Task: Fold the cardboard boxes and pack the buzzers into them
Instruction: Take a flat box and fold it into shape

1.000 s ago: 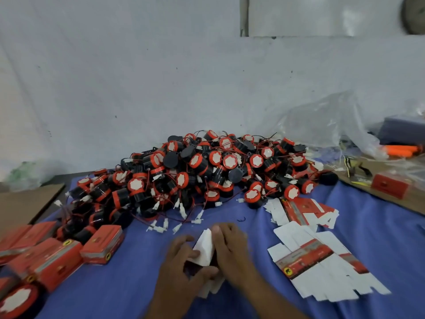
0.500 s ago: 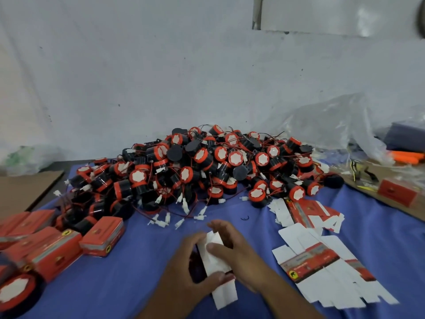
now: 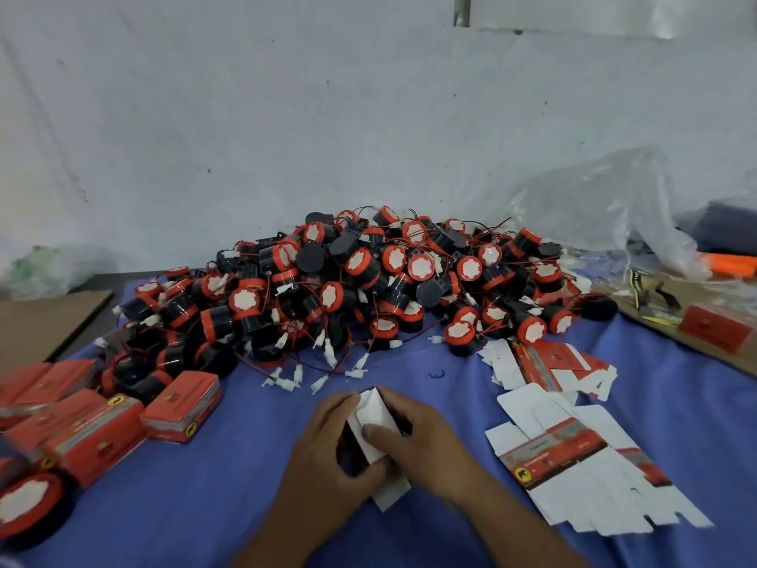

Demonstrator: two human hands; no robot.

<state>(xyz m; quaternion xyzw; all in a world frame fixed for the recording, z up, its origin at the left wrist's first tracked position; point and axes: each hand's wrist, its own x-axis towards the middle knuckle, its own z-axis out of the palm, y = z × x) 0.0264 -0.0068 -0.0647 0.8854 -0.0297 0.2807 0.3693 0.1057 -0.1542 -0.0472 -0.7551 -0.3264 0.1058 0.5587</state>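
Both our hands, the left hand (image 3: 327, 453) and the right hand (image 3: 422, 436), are together, fingers curled round one half-folded cardboard box (image 3: 375, 416), its white inside showing, low over the blue cloth (image 3: 205, 506). We judge a flap may crease crooked if our right thumb presses off the score line. Flat box blanks (image 3: 573, 457) lie to the right, finished red boxes (image 3: 180, 403) to the left; beyond, the buzzer heap (image 3: 368, 289) waits, its loose wires liable to snag.

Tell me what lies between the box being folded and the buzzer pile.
Head view: blue cloth, with white connector plugs on thin wires trailing from the buzzer pile toward the box, and one small dark curl.
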